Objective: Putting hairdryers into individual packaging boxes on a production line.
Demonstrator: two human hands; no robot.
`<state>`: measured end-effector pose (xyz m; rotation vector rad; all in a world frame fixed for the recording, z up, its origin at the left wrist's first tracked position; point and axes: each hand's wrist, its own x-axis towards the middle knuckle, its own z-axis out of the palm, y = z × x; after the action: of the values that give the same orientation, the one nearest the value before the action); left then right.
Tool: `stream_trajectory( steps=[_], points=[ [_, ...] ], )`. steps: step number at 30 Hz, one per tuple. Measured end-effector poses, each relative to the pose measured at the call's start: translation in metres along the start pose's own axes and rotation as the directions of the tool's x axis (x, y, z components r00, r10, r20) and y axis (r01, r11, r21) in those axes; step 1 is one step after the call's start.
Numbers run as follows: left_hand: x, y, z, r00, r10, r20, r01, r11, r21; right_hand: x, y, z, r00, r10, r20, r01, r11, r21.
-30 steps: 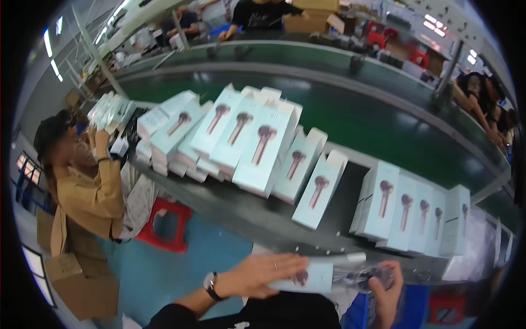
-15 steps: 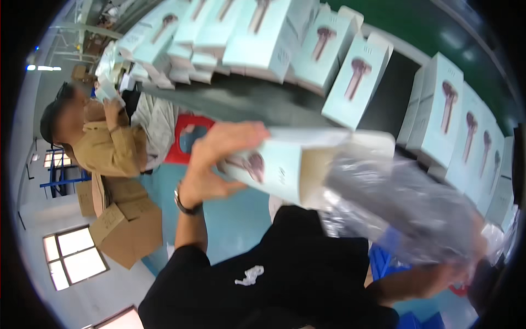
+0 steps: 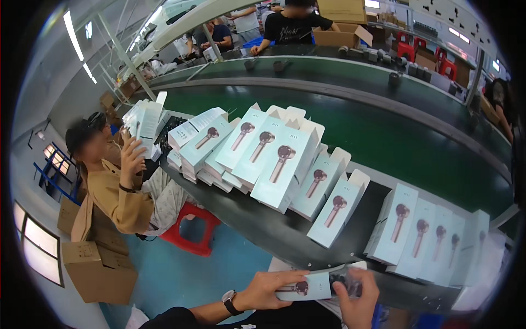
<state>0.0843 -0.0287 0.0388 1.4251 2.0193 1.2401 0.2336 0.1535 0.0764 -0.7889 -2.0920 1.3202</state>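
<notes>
My left hand [image 3: 266, 290] grips a pale blue carton [image 3: 316, 287] printed with a pinkish handheld device. The carton lies on its side near the table's front edge, its open end facing right. At that end my right hand [image 3: 360, 300] holds a clear plastic bag [image 3: 349, 279] with something dark inside. The bag's near part is in the carton's mouth; how deep it reaches is hidden. Beyond my hands, a similar carton [image 3: 338, 211] rests on the dark table [image 3: 255, 222], beside more cartons.
Stacked cartons [image 3: 285, 172] fill the middle of the table, with a row of cartons [image 3: 419, 233] at the right. Behind runs a green conveyor belt [image 3: 350, 131]. To the left a co-worker [image 3: 118, 192] handles a carton beside a red stool [image 3: 194, 233] and brown boxes [image 3: 98, 271].
The carton and bag have come down from close in front of me to the table edge. The bag, mostly outside the carton before, now sits at least partly in its mouth. My view has tilted up.
</notes>
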Motion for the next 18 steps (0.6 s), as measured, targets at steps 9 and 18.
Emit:
stream_trajectory(
  steps=[9,18],
  points=[
    [-0.012,0.005,0.032,0.995,0.042,-0.086,-0.041,0.999,0.006,-0.021,0.027,0.013,0.987,-0.156,-0.05,0.145,0.974,-0.173],
    [-0.014,0.012,0.038,0.984,0.045,-0.172,-0.049,0.999,-0.021,-0.049,0.05,0.036,0.996,-0.067,0.057,0.054,0.976,0.213]
  ],
)
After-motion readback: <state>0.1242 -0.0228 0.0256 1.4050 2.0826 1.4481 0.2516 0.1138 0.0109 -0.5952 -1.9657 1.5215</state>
